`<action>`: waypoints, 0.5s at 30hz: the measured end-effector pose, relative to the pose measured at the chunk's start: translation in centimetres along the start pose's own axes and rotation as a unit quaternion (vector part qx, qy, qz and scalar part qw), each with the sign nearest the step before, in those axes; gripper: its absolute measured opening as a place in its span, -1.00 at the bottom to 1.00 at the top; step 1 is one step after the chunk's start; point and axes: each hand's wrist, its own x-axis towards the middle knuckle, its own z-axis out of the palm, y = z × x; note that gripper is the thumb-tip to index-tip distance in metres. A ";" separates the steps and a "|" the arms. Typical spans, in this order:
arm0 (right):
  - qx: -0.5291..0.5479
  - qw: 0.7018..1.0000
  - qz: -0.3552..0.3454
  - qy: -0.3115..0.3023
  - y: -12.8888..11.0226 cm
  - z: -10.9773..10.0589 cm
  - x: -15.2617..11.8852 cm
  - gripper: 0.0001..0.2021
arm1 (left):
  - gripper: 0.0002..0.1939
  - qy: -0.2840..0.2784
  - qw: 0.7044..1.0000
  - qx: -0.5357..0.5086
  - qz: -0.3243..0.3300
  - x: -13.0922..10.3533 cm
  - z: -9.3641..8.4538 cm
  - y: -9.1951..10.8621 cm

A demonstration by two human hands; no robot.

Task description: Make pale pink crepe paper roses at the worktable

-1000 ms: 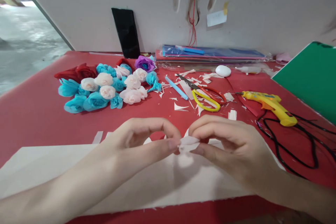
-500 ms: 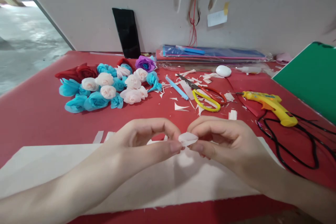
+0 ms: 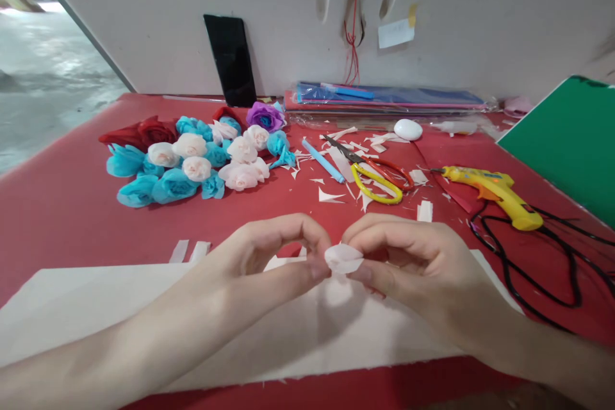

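- Pinches pale paper piece [image 3: 343, 259] at left end with left hand [image 3: 240, 275], thumb and fingers nearly closed.
- Grips right end likewise with right hand [image 3: 425, 269].
- Holds it above white sheet [image 3: 283, 343], near front edge of counter [image 3: 62, 205].

A person's left hand [image 3: 278, 259] and right hand [image 3: 418, 262], both bare.
Slender fingers [image 3: 283, 226] lead back to slim wrists [image 3: 158, 327] and uncovered forearms [image 3: 81, 362].

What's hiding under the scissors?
Pale paper scraps poke out beside the scissors, on the red tabletop. Anything the blades or handles cover can't be seen.
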 end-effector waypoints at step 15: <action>0.171 0.974 0.150 -0.004 -0.1 0.5 -1.0 -0.87 | -0.79 0.135 0.925 0.249 0.254 -0.6 0.5 -0.5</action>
